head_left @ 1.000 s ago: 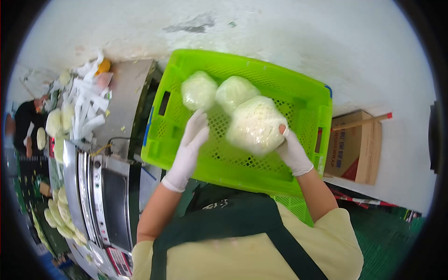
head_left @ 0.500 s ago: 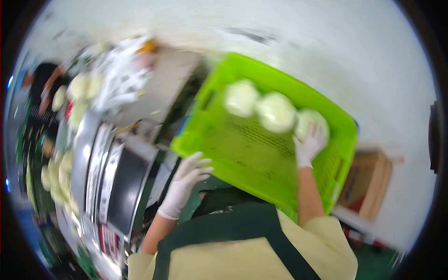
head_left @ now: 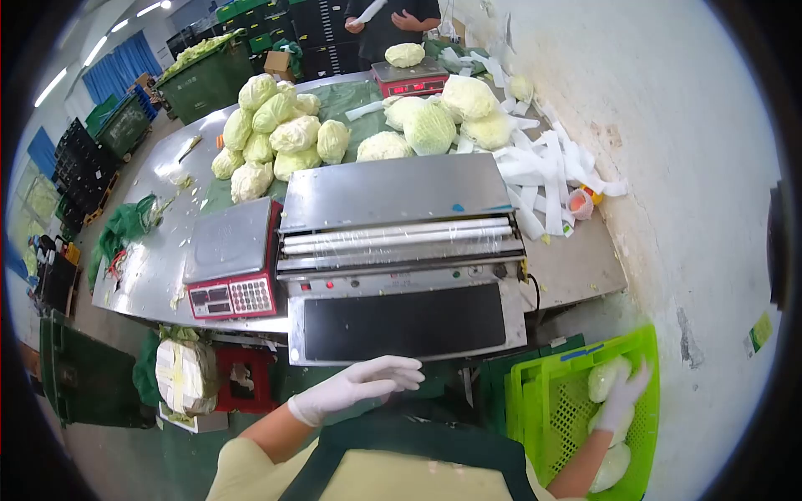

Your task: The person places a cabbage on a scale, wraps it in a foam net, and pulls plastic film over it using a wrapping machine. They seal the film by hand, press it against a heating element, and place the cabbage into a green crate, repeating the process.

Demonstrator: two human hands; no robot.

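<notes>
My left hand, in a white glove, hangs in front of the film-wrapping machine with its fingers stretched out and nothing in them. My right hand, gloved too, is over the bright green plastic crate at the lower right. Its fingers are spread, slightly blurred, and grip nothing. Beneath and beside it lie pale wrapped cabbages: a far cabbage, a middle one partly hidden by the hand, and a near cabbage.
A red scale stands left of the machine. Behind are a cabbage pile, more cabbages, another scale and white foam strips. A person stands beyond the table. The wall bounds the right side.
My view has swung left from the crate to the table and machine. My right hand has left the near cabbage and sits farther along the row. My left hand stays outstretched.
</notes>
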